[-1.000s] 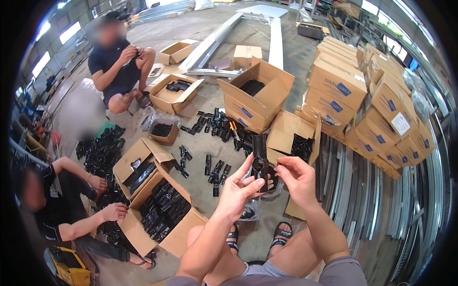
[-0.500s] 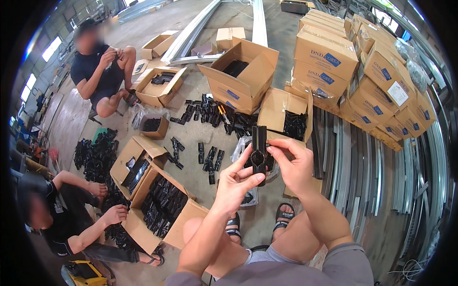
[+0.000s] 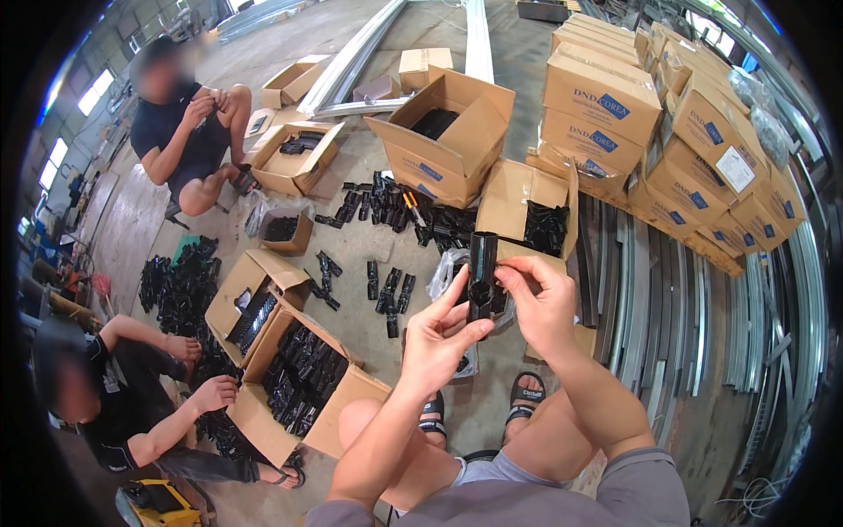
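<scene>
Up in front of me, my left hand (image 3: 439, 338) grips a glossy black pipe clamp-like fitting (image 3: 482, 259) between thumb and fingers. The fitting stands upright, long and tubular, with a rounded opening low on it. My right hand (image 3: 534, 294) is closed in a pinch against the fitting's right side; whatever its fingertips hold is too small to make out. Behind and below the fitting lies a clear plastic bag (image 3: 442, 274) with dark parts, partly hidden by my hands. Several similar black fittings (image 3: 386, 294) lie on the floor to the left.
An open carton of black fittings (image 3: 303, 378) stands left of my knees. Beyond my hands are another open carton (image 3: 505, 206) and a pile of black parts (image 3: 386, 202). Two people sit at the left, handling parts. Stacked cartons (image 3: 597, 97) and metal profiles (image 3: 667, 307) occupy the right.
The black fitting has turned in my left hand, so its smooth rounded side now shows instead of the slotted face. My right hand stays pinched beside it.
</scene>
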